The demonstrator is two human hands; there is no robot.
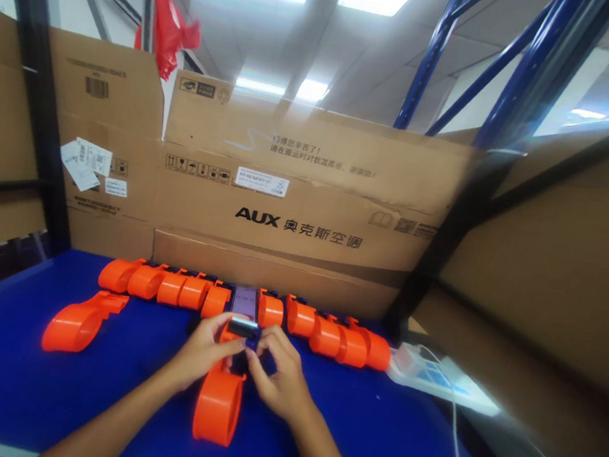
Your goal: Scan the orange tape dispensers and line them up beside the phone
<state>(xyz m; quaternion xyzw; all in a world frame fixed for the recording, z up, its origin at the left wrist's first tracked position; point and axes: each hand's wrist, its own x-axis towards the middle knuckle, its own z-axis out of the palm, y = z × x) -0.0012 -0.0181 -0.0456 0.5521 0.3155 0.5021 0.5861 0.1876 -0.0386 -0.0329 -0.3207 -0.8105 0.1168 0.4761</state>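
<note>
In the head view, my left hand [205, 351] is closed round the upper end of an orange ring-shaped plastic piece [216, 408], its wide loop hanging towards me. A dark block [243, 327] with a shiny pale edge sits at that upper end, between my hands. My right hand [280, 369] pinches a small dark part [252, 338] at the block's right side; its exact shape is hidden by the fingers. Directly behind my hands is a phone-like device [245, 302] with a lit screen.
Several similar orange rings [171, 289] form a row along the back of the blue tabletop [140, 415]. A lone orange ring [73, 327] lies at left. A white power strip [441, 380] with a cable is at right. Cardboard [296, 205] walls the back.
</note>
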